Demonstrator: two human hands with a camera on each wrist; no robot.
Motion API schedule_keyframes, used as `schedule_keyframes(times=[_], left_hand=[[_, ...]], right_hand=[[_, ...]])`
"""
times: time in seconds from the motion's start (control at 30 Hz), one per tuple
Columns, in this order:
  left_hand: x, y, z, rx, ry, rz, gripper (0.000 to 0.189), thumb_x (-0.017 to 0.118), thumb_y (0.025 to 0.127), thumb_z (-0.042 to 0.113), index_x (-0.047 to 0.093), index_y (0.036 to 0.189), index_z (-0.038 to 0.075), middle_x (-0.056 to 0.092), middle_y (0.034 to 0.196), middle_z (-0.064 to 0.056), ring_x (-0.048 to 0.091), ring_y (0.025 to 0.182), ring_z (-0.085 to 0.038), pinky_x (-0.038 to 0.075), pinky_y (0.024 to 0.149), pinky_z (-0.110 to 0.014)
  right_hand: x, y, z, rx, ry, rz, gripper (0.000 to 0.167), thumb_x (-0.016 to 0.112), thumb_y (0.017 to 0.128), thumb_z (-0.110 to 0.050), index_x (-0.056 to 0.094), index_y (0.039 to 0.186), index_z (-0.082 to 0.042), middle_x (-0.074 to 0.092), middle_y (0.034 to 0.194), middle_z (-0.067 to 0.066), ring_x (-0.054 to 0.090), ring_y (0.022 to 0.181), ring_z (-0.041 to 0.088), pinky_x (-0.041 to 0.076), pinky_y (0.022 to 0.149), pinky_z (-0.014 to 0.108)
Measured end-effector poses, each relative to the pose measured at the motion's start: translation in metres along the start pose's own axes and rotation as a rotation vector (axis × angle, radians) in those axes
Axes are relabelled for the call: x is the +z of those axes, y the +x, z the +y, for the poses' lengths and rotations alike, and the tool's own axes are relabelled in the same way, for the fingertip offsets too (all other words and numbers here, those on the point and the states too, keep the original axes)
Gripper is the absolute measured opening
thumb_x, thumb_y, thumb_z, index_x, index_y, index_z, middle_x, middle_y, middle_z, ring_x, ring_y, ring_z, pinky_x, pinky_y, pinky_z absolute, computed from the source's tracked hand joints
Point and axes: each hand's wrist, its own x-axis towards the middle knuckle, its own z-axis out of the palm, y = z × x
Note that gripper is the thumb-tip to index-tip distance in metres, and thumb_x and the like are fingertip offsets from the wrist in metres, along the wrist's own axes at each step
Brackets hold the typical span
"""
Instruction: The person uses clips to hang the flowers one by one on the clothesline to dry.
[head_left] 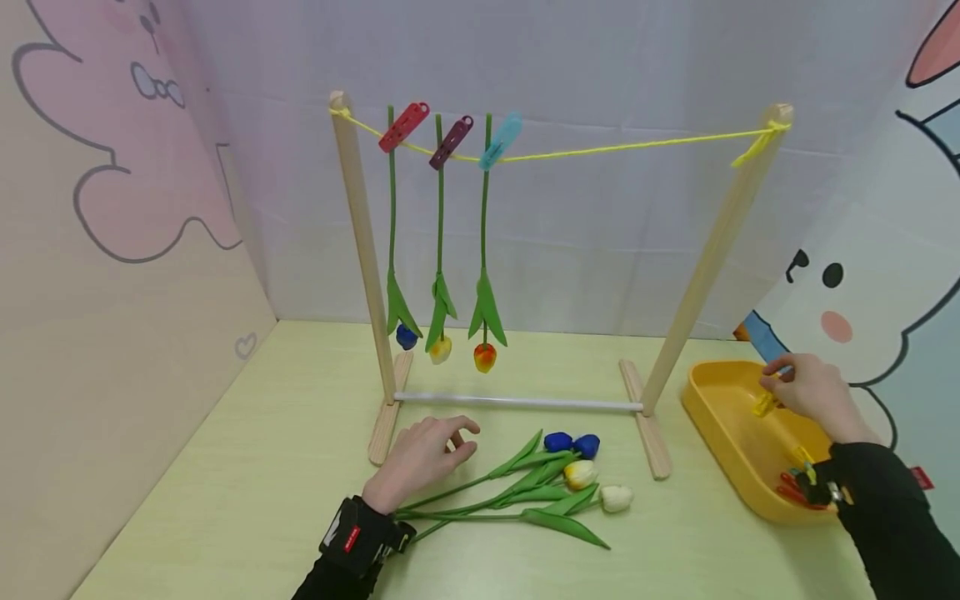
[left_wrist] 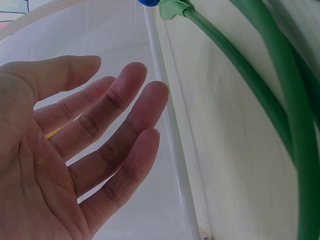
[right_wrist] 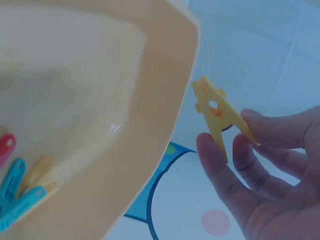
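Note:
Between thumb and fingers, my right hand (head_left: 813,396) pinches a yellow clothespin (right_wrist: 215,110) by its handles, above the tray's far side. The orange tray (head_left: 716,446) has more clothespins (right_wrist: 20,207) in it, red, blue and yellow. My left hand (head_left: 420,458) holds nothing; its fingers are relaxed and slightly bent in the left wrist view, over the stems of artificial tulips (head_left: 517,492) lying on the table. Those have blue, yellow-white and white heads. Three tulips hang heads down from a yellow string (head_left: 615,151), held by a red clothespin (head_left: 405,127), a maroon clothespin (head_left: 451,142) and a light blue clothespin (head_left: 501,142).
The string runs between a left wooden post (head_left: 362,242) and a right wooden post (head_left: 712,258). A white rod (head_left: 517,403) joins their feet near the table. Behind hangs a pale curtain (head_left: 585,250), with printed panels on both sides.

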Motion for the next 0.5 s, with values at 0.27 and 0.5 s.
schedule_keyframes(times=[0.27,0.5], left_hand=[[0.003,0.000,-0.001,-0.009,-0.010,-0.013,0.024,0.066,0.098,0.023,0.071,0.120,0.015,0.075,0.086,0.002,0.062,0.067,-0.007,0.040,0.055,-0.022],[0.003,0.002,-0.003,0.004,-0.028,-0.050,0.026,0.067,0.097,0.022,0.070,0.121,0.013,0.075,0.087,0.001,0.065,0.070,-0.010,0.043,0.057,-0.024]], right_hand=[[0.014,-0.017,-0.029,-0.002,0.208,0.133,0.059,0.061,0.101,-0.038,0.054,0.131,0.012,0.057,0.123,0.042,0.059,0.100,0.048,0.045,0.064,0.018],[0.046,-0.035,-0.093,-0.080,0.436,0.154,0.050,0.066,0.098,-0.031,0.060,0.131,0.007,0.066,0.121,0.033,0.070,0.085,0.004,0.052,0.068,0.009]])
